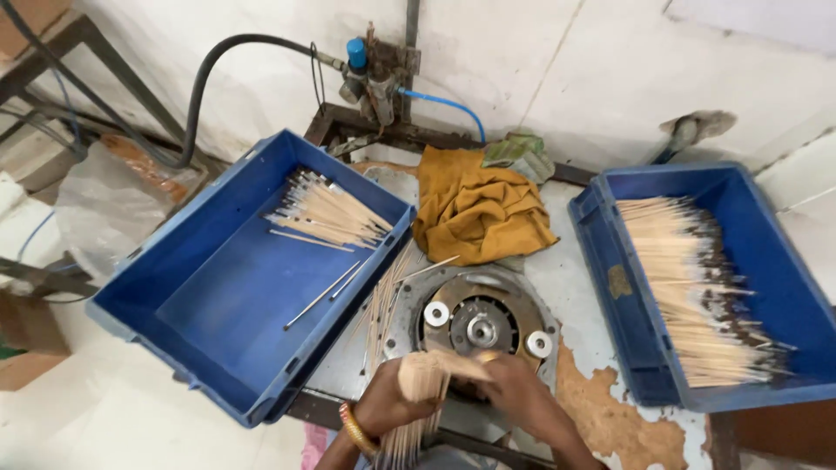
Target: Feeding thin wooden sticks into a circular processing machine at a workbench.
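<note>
I'm looking at the bottom centre of the frame: the left hand [389, 402] is wrapping a thick bundle of thin sticks [424, 392], fingers closed round it, stick ends fanning up toward the round metal fixture [481, 324]. The right hand [522, 393] is pressing against the right side of the same bundle; I can't tell whether its fingers are actually closing on it or just steadying it. There's a bangle [358, 428] showing on the left wrist.

Step in hand, as I'm reading it: squaring up the bundle just in front of the fixture. More loose sticks [380, 300] are lying on the plate left of the fixture, touching the edge of the left blue crate [218, 348].

That crate, centre left, is holding a small heap of tipped sticks [326, 213] in its upper corner. The right blue crate [644, 348], at right of frame, is carrying a long full row of sticks [692, 287]. A mustard cloth [479, 213] is sitting just above the fixture.

Next move, I'm judging, is calling for level stick ends and a firm two-hand hold, since the bundle is splaying at the bottom.
</note>
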